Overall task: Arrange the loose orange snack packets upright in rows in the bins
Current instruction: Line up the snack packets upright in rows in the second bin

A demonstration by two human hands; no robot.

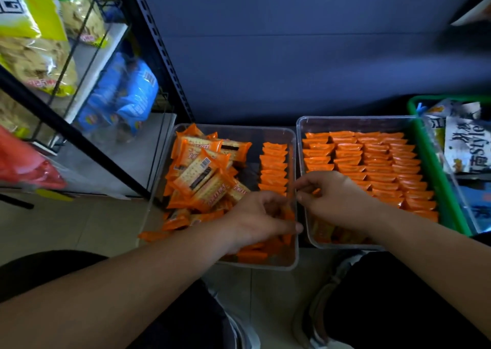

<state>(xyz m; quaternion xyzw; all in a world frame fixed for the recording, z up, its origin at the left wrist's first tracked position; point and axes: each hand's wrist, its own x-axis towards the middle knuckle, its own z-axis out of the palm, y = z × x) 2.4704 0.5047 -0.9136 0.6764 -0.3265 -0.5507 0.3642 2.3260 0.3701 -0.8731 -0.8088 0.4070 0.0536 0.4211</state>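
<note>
Packets of orange snacks fill two clear bins standing side by side on the floor (79,224). In the left bin (239,130), a loose pile (202,173) lies jumbled toward 9 o'clock, faces up and tilted every way. A single upright row (273,165) runs along the wall at 3 o'clock. The left hand (255,216) reaches into the near end of that row, at about 5 o'clock in the bin, with fingers curled around a few orange packets there.

The right bin (358,122) is packed with neat upright rows (377,163) from the 12 o'clock wall down toward 6. The right hand (334,200) hovers over the 8 o'clock part of this bin, knuckles up, fingers bent, thumb and forefinger tips close to the wall between the bins. Whether it pinches anything I cannot tell.

At 3 o'clock of the right bin, touching it, sits a green basket (430,157) with other printed packages. At 10 o'clock stands a black shelf rack (159,56) carrying yellow bags (34,43) and blue bags (127,93). A grey shoe (318,309) shows at 6 o'clock.
</note>
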